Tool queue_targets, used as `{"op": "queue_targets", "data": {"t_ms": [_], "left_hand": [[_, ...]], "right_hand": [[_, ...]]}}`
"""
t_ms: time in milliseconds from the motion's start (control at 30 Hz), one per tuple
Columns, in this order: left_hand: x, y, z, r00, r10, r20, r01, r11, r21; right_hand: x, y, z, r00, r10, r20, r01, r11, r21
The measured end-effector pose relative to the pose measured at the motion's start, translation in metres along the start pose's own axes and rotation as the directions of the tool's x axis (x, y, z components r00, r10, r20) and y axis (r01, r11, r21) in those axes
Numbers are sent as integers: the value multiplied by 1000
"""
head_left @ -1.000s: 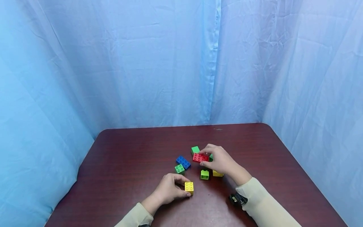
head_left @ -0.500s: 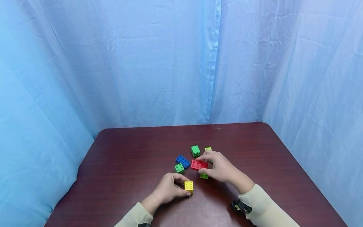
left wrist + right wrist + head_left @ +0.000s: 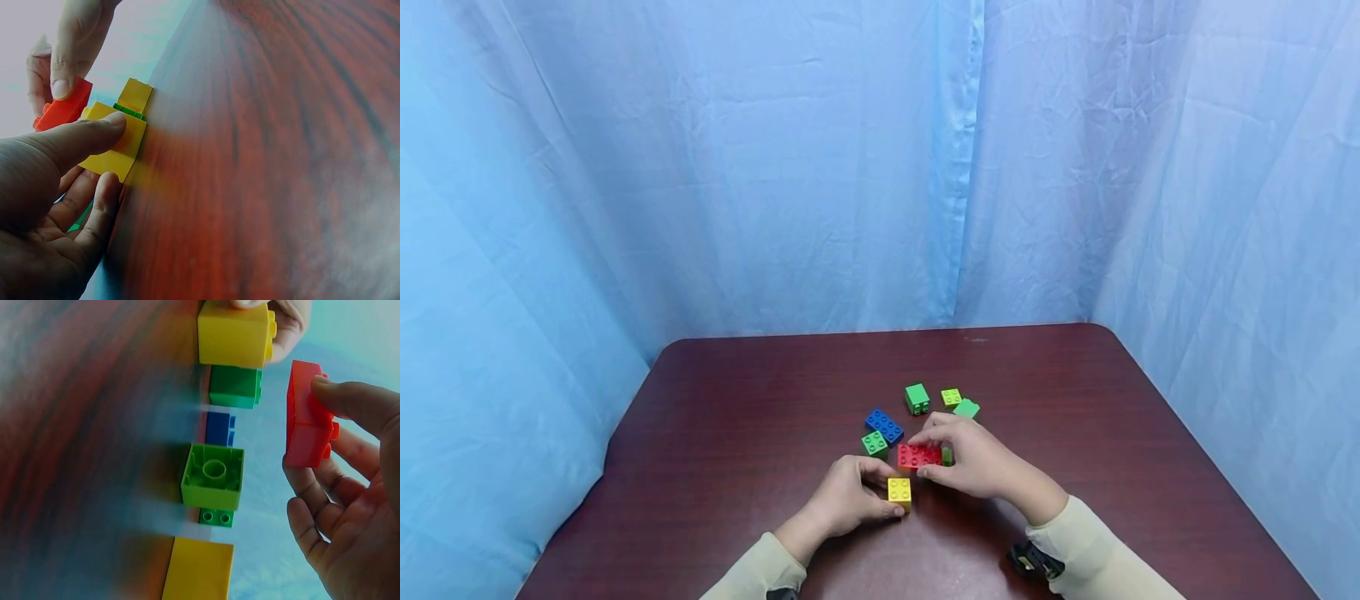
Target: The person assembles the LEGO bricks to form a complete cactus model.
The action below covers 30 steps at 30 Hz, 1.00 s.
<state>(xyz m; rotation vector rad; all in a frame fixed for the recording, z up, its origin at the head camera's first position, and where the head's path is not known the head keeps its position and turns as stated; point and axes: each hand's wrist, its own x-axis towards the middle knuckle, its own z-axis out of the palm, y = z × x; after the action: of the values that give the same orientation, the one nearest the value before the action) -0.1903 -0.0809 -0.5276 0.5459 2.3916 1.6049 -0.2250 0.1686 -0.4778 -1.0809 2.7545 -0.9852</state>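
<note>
My left hand (image 3: 842, 500) holds a square yellow toy building brick (image 3: 899, 493), studs up, between thumb and fingers on the near part of the table. Beyond it, my right hand (image 3: 973, 458) pinches a longer red building brick (image 3: 917, 456) with two rows of studs, thumb on its near side. In the right wrist view the red brick (image 3: 306, 415) is raised off the table, studs up. It sits just behind and right of the yellow brick. A lime brick (image 3: 212, 481) lies on its side with its hollow underside showing; the right hand mostly hides it in the head view.
Close behind the yellow brick are a green brick (image 3: 875, 444) and a blue one (image 3: 884, 426). Farther back lie a tipped green brick (image 3: 917, 398), a yellow-green one (image 3: 951, 397) and another green piece (image 3: 967, 408). A second yellow brick (image 3: 200, 569) shows in the right wrist view.
The right hand has brought the red brick nearer and slightly left, toward the yellow brick, uncovering bricks behind it. The left hand has stayed nearly still with the yellow brick.
</note>
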Motion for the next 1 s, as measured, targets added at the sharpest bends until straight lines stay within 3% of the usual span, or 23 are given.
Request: {"op": "queue_targets", "data": {"t_ms": [533,1000], "left_hand": [[3,-3,0,1000,-8,6,8,1000,17],[5,-2,-2,1000,-19,6,19,1000,22]], "right_hand": [[-3,-8,10,994,-38,103,33,998,53],[-3,-12,13,990,-54,126,49,998,49]]}}
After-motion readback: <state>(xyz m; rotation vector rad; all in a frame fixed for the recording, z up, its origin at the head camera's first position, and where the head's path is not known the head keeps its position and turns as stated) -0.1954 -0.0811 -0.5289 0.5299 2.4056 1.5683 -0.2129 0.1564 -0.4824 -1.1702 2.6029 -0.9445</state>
